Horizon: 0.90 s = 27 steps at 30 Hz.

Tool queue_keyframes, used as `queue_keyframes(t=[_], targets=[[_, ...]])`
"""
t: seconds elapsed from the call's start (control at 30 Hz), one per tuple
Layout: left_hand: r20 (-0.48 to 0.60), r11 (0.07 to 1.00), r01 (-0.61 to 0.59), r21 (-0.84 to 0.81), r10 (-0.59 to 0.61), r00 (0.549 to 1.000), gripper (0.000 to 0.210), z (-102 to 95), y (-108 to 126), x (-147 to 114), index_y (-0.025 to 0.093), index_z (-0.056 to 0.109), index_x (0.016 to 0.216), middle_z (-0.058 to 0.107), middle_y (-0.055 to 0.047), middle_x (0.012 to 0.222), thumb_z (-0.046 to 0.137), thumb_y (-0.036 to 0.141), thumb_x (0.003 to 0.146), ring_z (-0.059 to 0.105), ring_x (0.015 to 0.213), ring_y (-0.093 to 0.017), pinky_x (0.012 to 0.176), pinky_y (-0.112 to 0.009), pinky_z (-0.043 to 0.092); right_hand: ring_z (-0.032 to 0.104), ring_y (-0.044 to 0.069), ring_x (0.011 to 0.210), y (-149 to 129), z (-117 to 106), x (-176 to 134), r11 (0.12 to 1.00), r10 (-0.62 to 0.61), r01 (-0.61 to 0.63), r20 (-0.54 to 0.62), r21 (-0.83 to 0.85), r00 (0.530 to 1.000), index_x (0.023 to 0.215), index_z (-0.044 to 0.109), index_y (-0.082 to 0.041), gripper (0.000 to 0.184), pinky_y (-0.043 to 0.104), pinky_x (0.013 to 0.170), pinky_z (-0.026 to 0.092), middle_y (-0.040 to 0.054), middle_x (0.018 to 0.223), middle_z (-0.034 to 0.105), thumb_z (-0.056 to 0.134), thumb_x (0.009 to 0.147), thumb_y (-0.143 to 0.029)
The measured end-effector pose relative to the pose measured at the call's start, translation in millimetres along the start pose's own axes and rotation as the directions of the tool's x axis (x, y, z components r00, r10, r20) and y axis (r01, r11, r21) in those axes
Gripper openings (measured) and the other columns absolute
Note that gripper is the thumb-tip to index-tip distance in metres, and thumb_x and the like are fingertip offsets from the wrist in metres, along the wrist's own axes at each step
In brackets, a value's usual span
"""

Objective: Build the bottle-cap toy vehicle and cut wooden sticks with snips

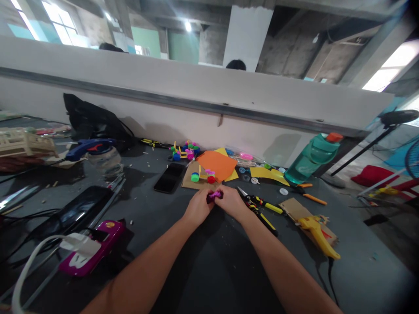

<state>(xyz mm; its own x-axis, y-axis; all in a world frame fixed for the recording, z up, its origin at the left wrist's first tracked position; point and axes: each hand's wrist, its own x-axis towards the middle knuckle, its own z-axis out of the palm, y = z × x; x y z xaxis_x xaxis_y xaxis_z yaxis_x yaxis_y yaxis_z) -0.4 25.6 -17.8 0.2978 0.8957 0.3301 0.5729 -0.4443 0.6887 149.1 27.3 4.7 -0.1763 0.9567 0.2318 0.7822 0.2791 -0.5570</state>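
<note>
My left hand (198, 206) and my right hand (231, 203) meet over the dark table, fingers curled in toward each other. Between their fingertips is a small shiny purple piece (215, 195), mostly covered, so its kind is unclear. Just beyond them, a little wheeled model (203, 176) with green, blue and red caps rests on a cardboard piece (188, 182). Behind it lies orange paper (218, 163). Yellow-and-black handled pliers (262, 216) lie close to my right wrist. A black phone (169, 178) is left of the cardboard.
On the right are a yellow glue gun (316, 231) with its cord, an orange-handled tool (314, 199) and a teal bottle (312, 158). At left stand a magenta power strip (109, 244), a blue glue gun (90, 147) and a jar (106, 162). Another person's hand (19, 164) shows at far left.
</note>
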Motion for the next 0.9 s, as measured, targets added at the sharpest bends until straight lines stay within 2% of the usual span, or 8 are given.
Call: queue_keyframes(t=[0.27,0.43,0.53,0.6,0.7,0.9], targets=[[-0.015,0.999,-0.021,0.025,0.021,1.000,0.018,-0.1,0.6,-0.5,0.017,0.057,0.094,0.061,-0.005,0.090,0.057,0.017,0.077,0.056,0.083,-0.018,0.074,-0.030,0.043,0.057,0.013,0.063,10.0,3.5,4.6,0.969,0.138,-0.135,0.003,0.206,0.990,0.075,0.063,-0.018,0.013,0.022,0.060,0.043,-0.0007,0.068,0.064,0.056,0.065,-0.021],[-0.010,0.999,-0.018,0.032,0.019,1.000,0.014,-0.2,1.5,-0.8,0.017,0.058,0.092,0.061,-0.006,0.088,0.056,0.018,0.078,0.056,0.082,-0.018,0.073,-0.030,0.042,0.061,0.012,0.065,7.6,-1.5,6.2,0.926,0.175,-0.181,0.047,0.333,0.983,0.085,0.063,-0.014,0.020,0.022,0.057,0.047,0.0034,0.075,0.067,0.055,0.070,-0.025],[0.006,0.999,-0.006,0.043,0.006,1.000,0.013,0.2,0.9,-0.3,0.017,0.059,0.091,0.061,-0.006,0.087,0.056,0.019,0.079,0.056,0.083,-0.018,0.074,-0.030,0.042,0.062,0.012,0.067,3.9,-8.8,5.7,0.909,0.157,-0.171,0.066,0.380,0.985,0.085,0.062,-0.014,0.020,0.022,0.060,0.047,0.0035,0.077,0.068,0.059,0.069,-0.024],[0.008,0.999,0.008,0.048,-0.008,1.000,0.015,1.0,-0.2,0.3,0.017,0.059,0.093,0.062,-0.005,0.088,0.057,0.019,0.078,0.056,0.083,-0.018,0.074,-0.030,0.042,0.061,0.012,0.068,2.8,-14.2,4.9,0.927,0.104,-0.124,0.076,0.354,0.992,0.083,0.062,-0.016,0.017,0.022,0.063,0.046,0.0016,0.077,0.067,0.060,0.067,-0.022],[-0.003,0.998,0.013,0.056,-0.013,1.000,0.018,2.6,-2.2,0.8,0.018,0.058,0.094,0.062,-0.005,0.090,0.058,0.017,0.077,0.056,0.082,-0.018,0.073,-0.029,0.042,0.059,0.011,0.069,2.4,-21.2,3.1,0.975,-0.003,-0.017,0.092,0.221,0.996,0.086,0.063,-0.019,0.019,0.021,0.064,0.043,-0.0013,0.078,0.066,0.059,0.067,-0.018],[0.002,0.997,-0.022,0.075,0.022,1.000,0.017,3.3,-3.3,-0.2,0.018,0.058,0.093,0.061,-0.004,0.088,0.057,0.016,0.077,0.056,0.083,-0.018,0.073,-0.029,0.042,0.055,0.013,0.072,-3.3,-26.2,0.2,0.985,-0.146,0.157,0.134,-0.073,0.980,0.086,0.062,-0.018,0.018,0.021,0.065,0.037,0.0017,0.079,0.063,0.058,0.069,-0.015]])
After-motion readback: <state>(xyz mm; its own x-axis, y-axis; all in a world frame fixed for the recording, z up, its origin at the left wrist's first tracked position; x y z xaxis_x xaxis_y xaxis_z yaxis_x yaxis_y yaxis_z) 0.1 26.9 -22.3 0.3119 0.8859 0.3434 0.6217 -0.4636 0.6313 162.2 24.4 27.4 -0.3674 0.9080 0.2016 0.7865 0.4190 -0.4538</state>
